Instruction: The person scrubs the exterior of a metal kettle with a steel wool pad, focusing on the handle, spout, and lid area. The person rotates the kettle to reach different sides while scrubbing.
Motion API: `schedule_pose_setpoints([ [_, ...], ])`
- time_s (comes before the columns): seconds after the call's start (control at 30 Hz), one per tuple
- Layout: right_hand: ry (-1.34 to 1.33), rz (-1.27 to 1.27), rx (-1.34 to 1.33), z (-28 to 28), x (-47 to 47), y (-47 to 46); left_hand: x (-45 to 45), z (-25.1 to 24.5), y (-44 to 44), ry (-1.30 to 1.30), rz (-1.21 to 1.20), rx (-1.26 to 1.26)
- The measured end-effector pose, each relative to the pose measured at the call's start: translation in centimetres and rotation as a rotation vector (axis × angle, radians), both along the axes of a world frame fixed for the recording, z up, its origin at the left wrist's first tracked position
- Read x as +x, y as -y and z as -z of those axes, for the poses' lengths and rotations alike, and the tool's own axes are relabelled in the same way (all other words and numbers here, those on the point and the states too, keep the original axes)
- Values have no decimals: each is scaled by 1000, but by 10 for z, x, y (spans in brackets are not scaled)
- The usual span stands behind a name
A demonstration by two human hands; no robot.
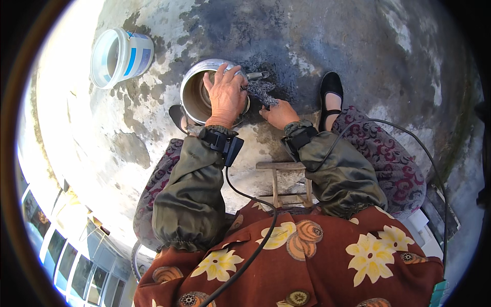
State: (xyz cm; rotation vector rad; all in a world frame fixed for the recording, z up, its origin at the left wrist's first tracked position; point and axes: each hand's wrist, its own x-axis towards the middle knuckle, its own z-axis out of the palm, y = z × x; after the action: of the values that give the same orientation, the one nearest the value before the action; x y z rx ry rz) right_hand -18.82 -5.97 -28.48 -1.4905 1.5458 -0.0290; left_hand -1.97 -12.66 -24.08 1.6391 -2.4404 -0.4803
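A silver metal kettle (190, 86) rests on the concrete floor, its wide mouth turned up towards me and its inside brownish. A short metal spout (257, 75) juts from its right side. My left hand (226, 94) lies over the mouth's right edge, fingers spread over the rim and wall, holding the kettle. Beside it on the right, my right hand (282, 114) grips a frayed grey scrubber (264, 92), which is against or very near the kettle's outer wall. Its exact kind cannot be made out. Black residue marks the floor around it.
A white plastic bucket (139, 55) with blue patches lies tilted or stands at the upper left. A small wooden stool (275, 184) is between my legs. My black shoes (331, 85) flank the kettle. Black cables (416, 138) run from both wrist straps. Windows (69, 261) show lower left.
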Motion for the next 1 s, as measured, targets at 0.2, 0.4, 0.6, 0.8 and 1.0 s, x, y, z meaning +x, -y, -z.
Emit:
schedule_pose_setpoints([
  [0.2, -155, 69, -62, -2, -16, 0, -9, -8, 18, 22, 228, 138],
  [0.4, -58, -21, -128, 0, -9, 1, -5, -2, 32, 18, 390, 298],
  [0.6, -24, 18, 3, 11, -35, -8, 8, -7, 56, 4, 345, 188],
  [0.8, 841, 979, 68, -2, -20, -2, 16, -16, 56, -655, -212, 888],
  [1.0, 1117, 1120, 559, -23, 5, 2, 11, -29, 8, 131, 21, 455],
])
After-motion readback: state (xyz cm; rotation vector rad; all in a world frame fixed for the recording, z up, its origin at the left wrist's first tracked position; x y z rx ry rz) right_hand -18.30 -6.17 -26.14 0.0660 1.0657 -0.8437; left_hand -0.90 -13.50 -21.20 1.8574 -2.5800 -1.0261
